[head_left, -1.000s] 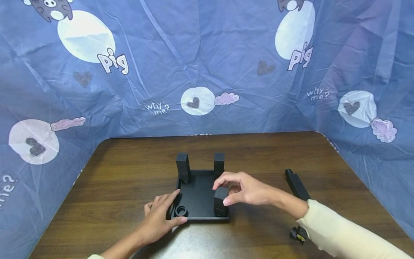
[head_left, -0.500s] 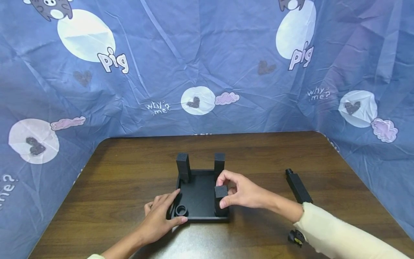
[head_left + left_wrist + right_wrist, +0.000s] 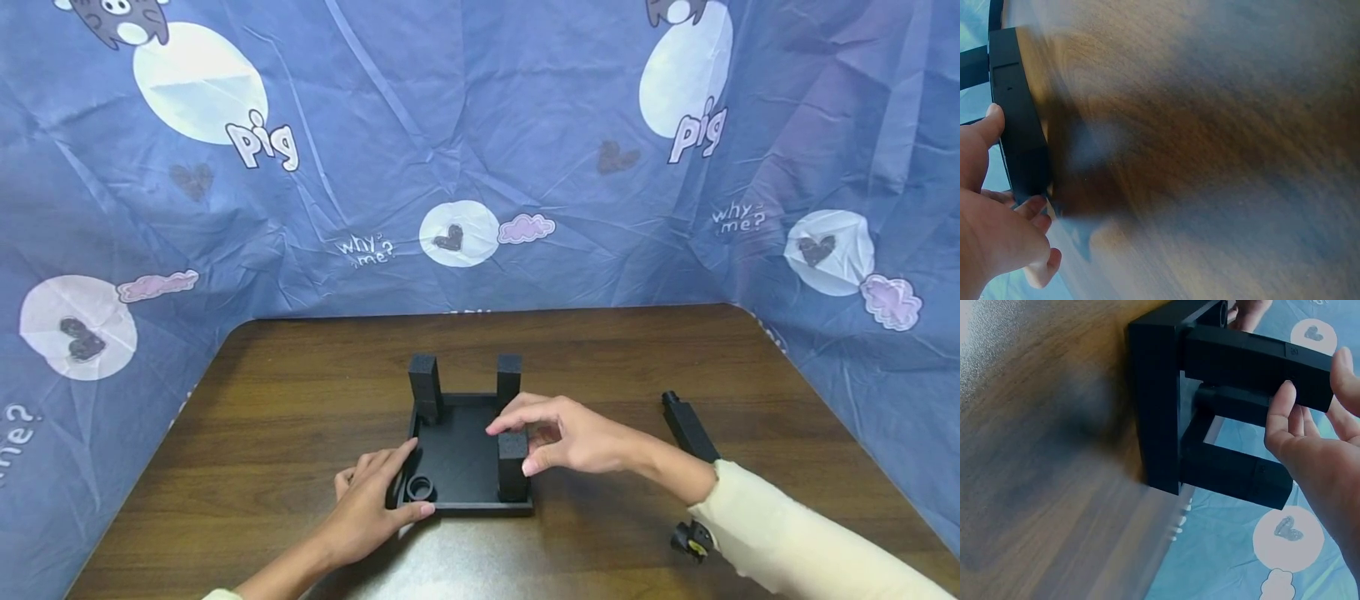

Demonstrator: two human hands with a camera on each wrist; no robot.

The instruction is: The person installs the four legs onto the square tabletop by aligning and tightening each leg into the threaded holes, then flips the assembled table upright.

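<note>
A black square model tabletop (image 3: 461,450) lies underside up on the table, with three black legs standing on it. The near-left corner has a bare ring-shaped socket (image 3: 421,488). My left hand (image 3: 371,504) rests on that corner, thumb on the front edge and fingers along the left side; the left wrist view shows the thumb on the tabletop's edge (image 3: 1016,112). My right hand (image 3: 573,435) curls round the upper end of the near-right table leg (image 3: 513,471). In the right wrist view its thumb lies against this leg (image 3: 1241,359), while a finger reaches over the end.
A loose black leg (image 3: 690,429) with a round threaded end lies at the right, partly behind my right forearm. A small black item with yellow (image 3: 693,542) sits beside the cream sleeve. The blue printed curtain (image 3: 480,167) hangs behind the wooden table (image 3: 300,375).
Half a second ago my right fingers pinched the near-right leg closely; now they are spread wider round its top. The leg's top face has turned slightly since the first frame. My left hand stays put.
</note>
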